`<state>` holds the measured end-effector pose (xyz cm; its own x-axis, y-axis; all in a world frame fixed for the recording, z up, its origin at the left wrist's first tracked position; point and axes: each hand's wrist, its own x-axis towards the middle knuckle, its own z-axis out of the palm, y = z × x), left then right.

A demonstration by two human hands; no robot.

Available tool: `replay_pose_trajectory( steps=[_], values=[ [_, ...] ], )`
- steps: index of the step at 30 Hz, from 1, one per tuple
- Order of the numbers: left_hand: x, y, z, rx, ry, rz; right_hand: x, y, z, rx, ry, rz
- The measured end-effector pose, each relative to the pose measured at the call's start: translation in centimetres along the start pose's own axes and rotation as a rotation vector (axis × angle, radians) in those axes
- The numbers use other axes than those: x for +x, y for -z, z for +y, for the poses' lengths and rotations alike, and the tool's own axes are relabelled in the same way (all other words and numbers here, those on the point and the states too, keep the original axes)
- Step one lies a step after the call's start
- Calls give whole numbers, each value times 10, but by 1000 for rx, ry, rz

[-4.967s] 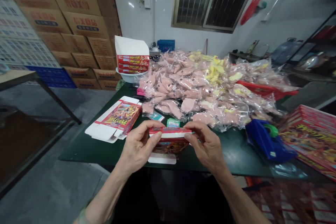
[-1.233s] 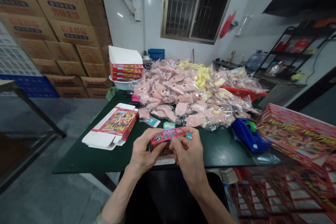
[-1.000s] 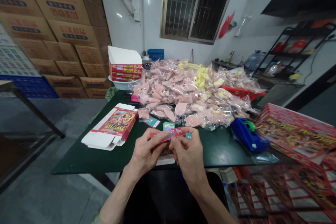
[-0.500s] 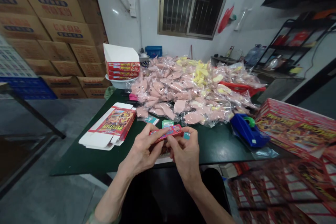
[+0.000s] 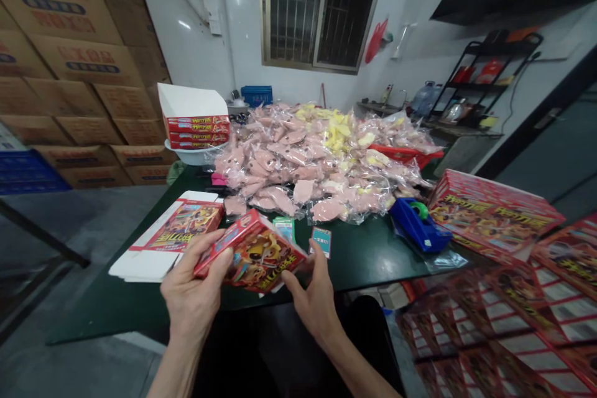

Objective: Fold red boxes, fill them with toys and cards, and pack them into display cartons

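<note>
Because the left grip (image 5: 193, 289) is closed around one end of a red printed carton (image 5: 254, 253), fingers and thumb wrapped across it, the carton sits tilted above the dark green surface (image 5: 368, 267) with its picture side in view. The right grip (image 5: 314, 305) stands open, fingers spread just beside the carton's lower corner and holding nothing; whether they touch it, I cannot tell. A teal card (image 5: 321, 241) and a green card (image 5: 284, 228) lie just ahead of the hands, within easy reach, near a flattened carton blank (image 5: 170, 239). Behind them spreads a heap of pink items in clear plastic bags (image 5: 298, 168). A blue tape dispenser (image 5: 415, 224) sits to the right, beside a large red box (image 5: 494, 214), and a stack of red cartons (image 5: 198, 130) rests in a white bowl (image 5: 180, 152).
</note>
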<state>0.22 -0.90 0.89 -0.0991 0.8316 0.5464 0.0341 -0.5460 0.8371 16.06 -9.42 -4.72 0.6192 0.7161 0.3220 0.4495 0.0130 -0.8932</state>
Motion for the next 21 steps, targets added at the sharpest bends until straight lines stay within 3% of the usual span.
replay_pose_trajectory(
  steps=[2,5,9,11,14,15,17,19,20,21],
  values=[
    [-9,1,-3,-214,212,111,12,7,-10,70,51,64],
    [-21,-7,-10,-475,420,113,33,15,-29,254,-26,97],
    [-27,-10,-29,-444,487,46,57,29,-46,479,-83,-212],
    [-23,-4,-35,-240,362,97,67,39,-53,351,33,-270],
    [-12,3,-27,145,-76,180,74,47,-70,-9,409,-273],
    [-7,3,-21,235,-180,111,74,47,-78,-93,537,-308],
    [2,-1,-10,313,-211,-195,70,43,-92,-195,720,-397],
    [8,-5,-7,284,-60,-532,67,37,-101,-193,791,-482],
    [9,-5,-10,250,43,-616,68,36,-100,-147,788,-519],
    [8,-5,-14,218,142,-615,70,36,-96,-81,758,-535]
  ],
)
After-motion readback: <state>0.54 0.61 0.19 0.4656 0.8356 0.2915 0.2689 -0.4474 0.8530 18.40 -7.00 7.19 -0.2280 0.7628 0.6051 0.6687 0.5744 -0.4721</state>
